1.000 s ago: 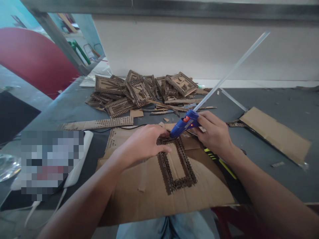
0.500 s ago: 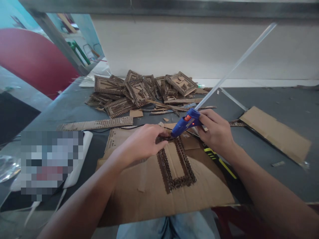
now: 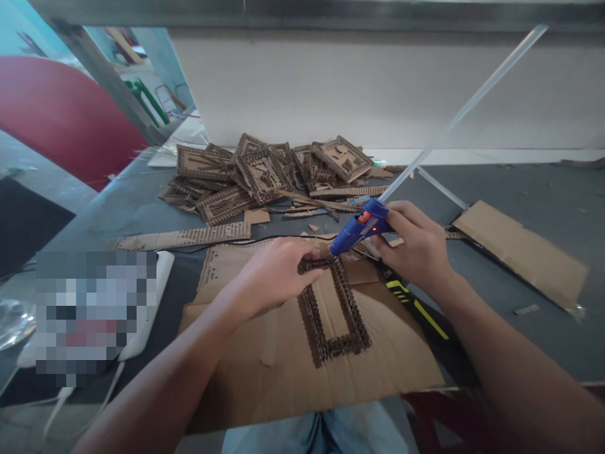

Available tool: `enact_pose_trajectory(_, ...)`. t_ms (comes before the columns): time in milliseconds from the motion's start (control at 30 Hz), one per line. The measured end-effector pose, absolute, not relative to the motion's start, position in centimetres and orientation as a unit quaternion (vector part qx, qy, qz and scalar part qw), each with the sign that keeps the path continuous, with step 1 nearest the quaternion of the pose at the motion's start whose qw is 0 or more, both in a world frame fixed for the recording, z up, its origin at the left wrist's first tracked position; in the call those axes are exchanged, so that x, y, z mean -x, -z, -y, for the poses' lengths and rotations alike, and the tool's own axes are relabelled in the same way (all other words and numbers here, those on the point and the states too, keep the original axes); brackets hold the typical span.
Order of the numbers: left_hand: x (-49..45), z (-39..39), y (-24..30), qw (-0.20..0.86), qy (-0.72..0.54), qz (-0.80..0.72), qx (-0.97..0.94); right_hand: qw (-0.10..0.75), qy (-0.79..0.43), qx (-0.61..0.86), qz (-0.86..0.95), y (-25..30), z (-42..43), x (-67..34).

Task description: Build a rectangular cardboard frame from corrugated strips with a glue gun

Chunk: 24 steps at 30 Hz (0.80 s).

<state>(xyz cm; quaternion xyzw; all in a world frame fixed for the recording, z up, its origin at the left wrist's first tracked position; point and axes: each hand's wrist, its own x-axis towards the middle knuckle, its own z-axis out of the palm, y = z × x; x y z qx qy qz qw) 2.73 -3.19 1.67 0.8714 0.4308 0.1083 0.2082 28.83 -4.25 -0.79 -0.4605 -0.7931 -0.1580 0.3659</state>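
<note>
A blue glue gun (image 3: 358, 228) is gripped in my right hand (image 3: 416, 243), with a long clear glue stick (image 3: 496, 79) jutting from its back. Its nozzle points down at the far end of a cardboard frame (image 3: 358, 318), at or just above the corrugated edge. My left hand (image 3: 278, 270) pinches that far edge between thumb and fingers, left of the nozzle. The frame has walls of stacked corrugated strips around a plain base. Beneath it lies a large cardboard sheet (image 3: 387, 366). The left fingertips are partly hidden.
Several cardboard pieces with raised borders (image 3: 262, 173) are heaped at the back. A black and yellow cutter (image 3: 416, 309) lies beside my right forearm. At right is a folded cardboard piece (image 3: 524, 252). A white power strip (image 3: 151, 315) and a blurred-out item sit at left.
The glue gun has shifted slightly to the right along the frame's far edge, with my right hand moving along. My left hand keeps its pinch there.
</note>
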Motion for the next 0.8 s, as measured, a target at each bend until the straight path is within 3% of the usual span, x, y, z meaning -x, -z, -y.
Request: enact_pose_trajectory(800,-2.99,3.08,-1.37,0.234,-0.125,-0.449,-0.853,0.375,0.111,0.487,0.781,0.89,3.86,-28.79)
